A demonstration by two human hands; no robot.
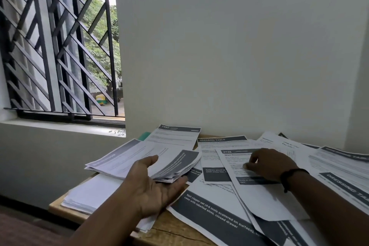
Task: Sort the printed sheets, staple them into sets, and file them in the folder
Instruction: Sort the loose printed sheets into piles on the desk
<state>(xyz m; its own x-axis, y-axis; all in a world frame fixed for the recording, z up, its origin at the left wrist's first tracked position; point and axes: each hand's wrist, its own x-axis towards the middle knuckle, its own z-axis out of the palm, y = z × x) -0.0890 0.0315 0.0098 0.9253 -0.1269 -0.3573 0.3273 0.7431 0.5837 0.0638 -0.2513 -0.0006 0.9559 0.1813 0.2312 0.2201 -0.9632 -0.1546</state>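
Right now the left hand [154,183] is turned palm up, with its fingers and thumb spread wide. A small stack of printed sheets [175,168] lies across the fingers, and its far end bends down. Under the stack lies another bundle with a grey band [119,159] along one edge. Nearer the table's left edge sits a pile of plain white paper [89,195].

The right hand [269,163] rests palm down on a sheet numbered 2746 [257,191]. Its fingers are bent a little, and the fingertips [246,166] touch the paper. Whether they pinch the sheet I cannot tell. A dark band [289,174] goes round that wrist.

Many more sheets lie loose all over the wooden table [171,231], one on top of another. One by the wall says 1492 [175,136], and one beside it says DRESSING TABLE [221,142]. A small green corner [144,136] peeks out from under the sheets near the wall. On the left is a window with black bars [60,46].
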